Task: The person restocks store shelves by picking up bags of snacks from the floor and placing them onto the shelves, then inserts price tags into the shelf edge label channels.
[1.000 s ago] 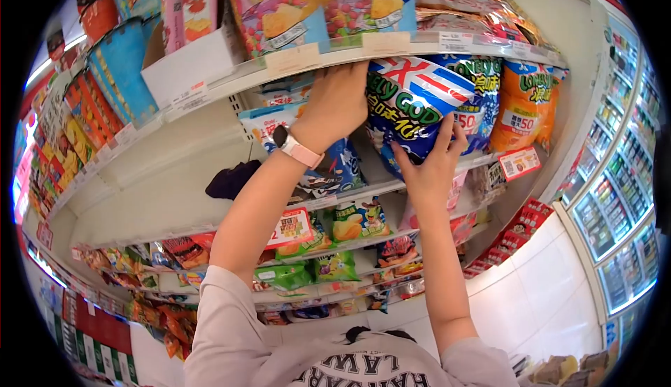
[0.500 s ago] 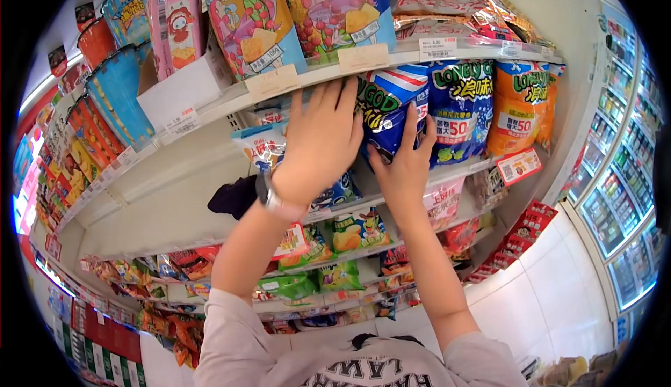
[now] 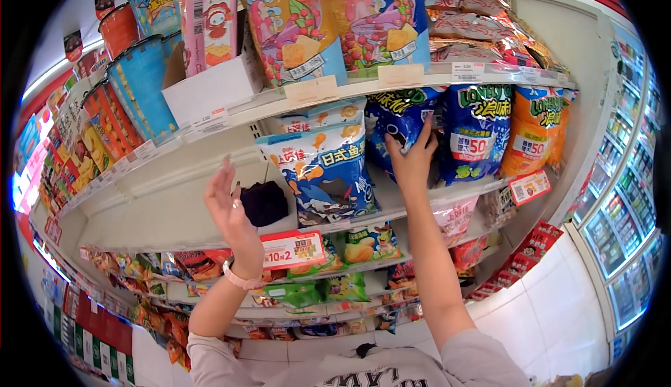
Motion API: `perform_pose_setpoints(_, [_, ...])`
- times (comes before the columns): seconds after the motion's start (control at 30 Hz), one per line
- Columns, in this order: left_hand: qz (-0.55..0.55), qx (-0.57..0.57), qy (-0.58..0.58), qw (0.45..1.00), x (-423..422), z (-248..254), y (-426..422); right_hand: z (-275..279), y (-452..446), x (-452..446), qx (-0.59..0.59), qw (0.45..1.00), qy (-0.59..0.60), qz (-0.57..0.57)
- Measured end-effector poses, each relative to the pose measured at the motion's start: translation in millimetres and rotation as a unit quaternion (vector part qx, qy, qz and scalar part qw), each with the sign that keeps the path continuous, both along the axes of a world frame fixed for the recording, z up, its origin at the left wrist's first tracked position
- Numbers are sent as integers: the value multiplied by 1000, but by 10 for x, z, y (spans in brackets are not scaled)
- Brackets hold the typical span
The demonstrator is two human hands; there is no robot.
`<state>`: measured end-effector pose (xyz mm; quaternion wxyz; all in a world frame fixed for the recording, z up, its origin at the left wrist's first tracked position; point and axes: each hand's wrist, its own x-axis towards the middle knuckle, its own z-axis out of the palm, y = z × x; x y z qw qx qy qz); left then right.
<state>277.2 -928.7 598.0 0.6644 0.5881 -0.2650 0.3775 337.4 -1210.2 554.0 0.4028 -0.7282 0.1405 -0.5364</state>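
Observation:
My right hand (image 3: 414,160) is on a dark blue chip bag (image 3: 381,121) standing on the shelf, its thumb against the front and its fingers around the right side. The top of that bag is partly hidden under the shelf above. My left hand (image 3: 234,216) is raised in front of the shelf with its fingers stretched out, holding nothing. Just behind it, a dark purple bundle (image 3: 264,203) lies on the shelf. Between my hands stands a blue and white snack bag (image 3: 325,170), with a similar bag partly visible behind it.
Right of my right hand stand another blue chip bag (image 3: 475,135) and an orange chip bag (image 3: 535,132). Above, the upper shelf edge (image 3: 279,100) carries large snack packs and a white carton (image 3: 213,93). A red price card (image 3: 292,249) projects from the lower edge.
My left hand has come away from the bags, moving down and left, uncovering the blue and white bag. The chip bag under my right hand has shifted and sits straighter.

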Motion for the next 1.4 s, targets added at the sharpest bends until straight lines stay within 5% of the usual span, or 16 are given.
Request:
perform_pose_setpoints(0.13, [-62, -117, 189, 973, 441, -187, 100, -10, 17, 5, -5, 1000, 6, -26])
perform_pose_setpoints(0.23, [-109, -195, 393, 892, 892, -266, 38, 11, 62, -94, -10, 999, -1, -31])
perform_pose_setpoints(0.33, [-76, -167, 462, 867, 1409, -384, -31, -53, 423, -590, -46, 996, -75, 19])
perform_pose_setpoints(0.43, [-262, -2, 404, 877, 1928, -561, -26, -159, 846, -910, -234, 960, -138, 69])
perform_pose_setpoints(0.53, [-492, 108, 374, 779, 2432, -518, 38, -322, 1157, -849, -310, 947, -67, 46])
perform_pose_setpoints(0.6, [-543, 112, 345, 757, 2522, -445, -36, -303, 1251, -784, -347, 934, -78, 16])
perform_pose_setpoints(0.83, [-500, -20, 338, 797, 2342, -470, -444, -297, 1346, -636, -360, 931, -10, 63])
perform_pose_setpoints(1.4, [-468, -105, 310, 821, 2102, -564, -953, -321, 1006, -633, -351, 936, -16, 11])
